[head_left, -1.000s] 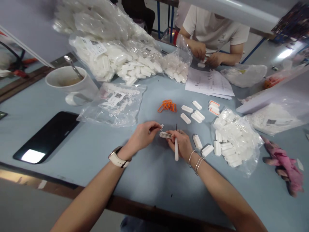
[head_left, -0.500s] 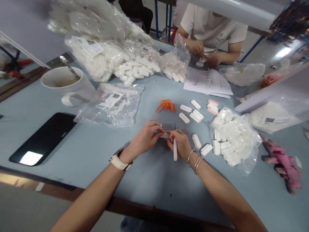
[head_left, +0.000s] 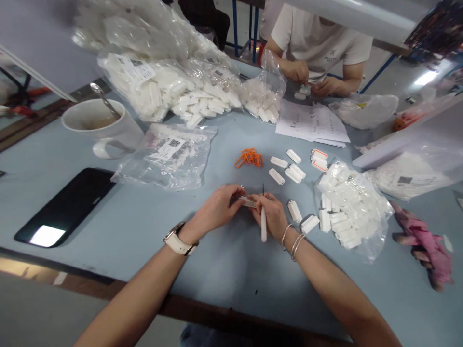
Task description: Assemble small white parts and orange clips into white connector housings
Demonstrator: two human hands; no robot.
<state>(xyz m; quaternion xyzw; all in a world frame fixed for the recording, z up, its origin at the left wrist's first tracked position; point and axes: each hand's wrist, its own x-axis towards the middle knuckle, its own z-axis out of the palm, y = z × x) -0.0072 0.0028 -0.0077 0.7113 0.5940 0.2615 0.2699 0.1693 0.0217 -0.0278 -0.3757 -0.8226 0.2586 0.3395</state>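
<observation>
My left hand (head_left: 221,208) is closed, its fingertips pinching one end of a small white plastic piece (head_left: 249,203) with a grid of holes. My right hand (head_left: 272,216) steadies the other end of that piece. Between its fingers it also grips a slim white-handled tool (head_left: 264,227) with a thin dark tip pointing away from me. Just beyond my hands lies a small heap of orange rectangular frames (head_left: 249,158). Several white oblong cases (head_left: 276,176) rest to the right of the heap, and two cases with orange edging (head_left: 319,160) lie farther right.
An opened bag of white cases (head_left: 347,207) and pink gloves (head_left: 425,246) lie to the right. On the left are a phone (head_left: 65,207), a mug with a spoon (head_left: 104,127) and a flat plastic bag (head_left: 170,156). Large bags (head_left: 159,82) fill the back; a co-worker (head_left: 321,53) sits opposite.
The fingers of my left hand have shifted slightly on the white piece, which has tilted a little. Across the table, the co-worker's hands have moved slightly apart.
</observation>
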